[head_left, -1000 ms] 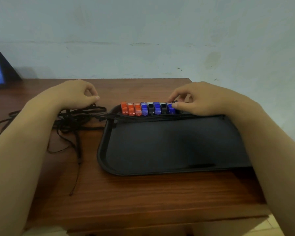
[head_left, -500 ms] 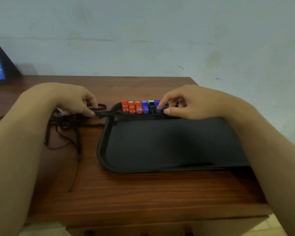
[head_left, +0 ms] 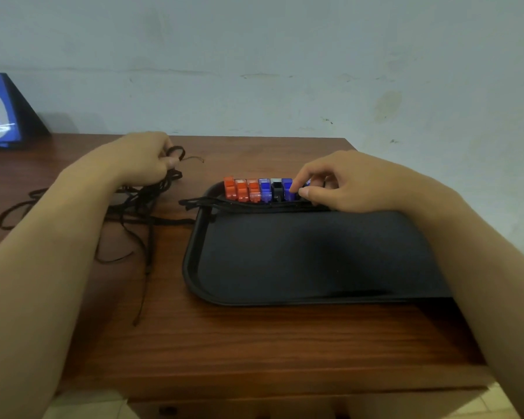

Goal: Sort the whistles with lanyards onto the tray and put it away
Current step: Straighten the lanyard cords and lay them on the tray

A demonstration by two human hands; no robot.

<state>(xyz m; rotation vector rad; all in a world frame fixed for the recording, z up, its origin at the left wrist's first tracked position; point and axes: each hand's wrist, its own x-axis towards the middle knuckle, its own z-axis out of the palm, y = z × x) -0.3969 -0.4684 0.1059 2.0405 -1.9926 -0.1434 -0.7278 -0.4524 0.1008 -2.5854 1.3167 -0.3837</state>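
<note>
A dark wooden table (head_left: 254, 343) stands against a pale, scuffed wall (head_left: 285, 55). Nearest the person, a black tray (head_left: 300, 258) lies under and just before the right hand (head_left: 354, 186), its long side running left to right.

The right hand hovers at the tray's far edge, thumb and forefinger pinching a whistle in the row of whistles (head_left: 260, 189); which one is partly hidden by the fingers. The whistles stand side by side to the left of that hand: three orange, then blue, black and blue. The row's long axis runs left to right along the far rim, and each whistle's own length seems to point away from the person, toward the wall.

From the row, black lanyards (head_left: 139, 213) trail over the tray's left rim to a loose tangle beneath and beside the left hand (head_left: 142, 160), which grips a gathered bunch of cord.

The step in hand looks like settling the whistles into the row while managing the cords. It would go best if the right hand keeps the row pinned while the left draws the cords in gently. A sharp tug could topple the line.

Farther off, beyond the left hand, a blue sign (head_left: 0, 113) rests by the wall.
</note>
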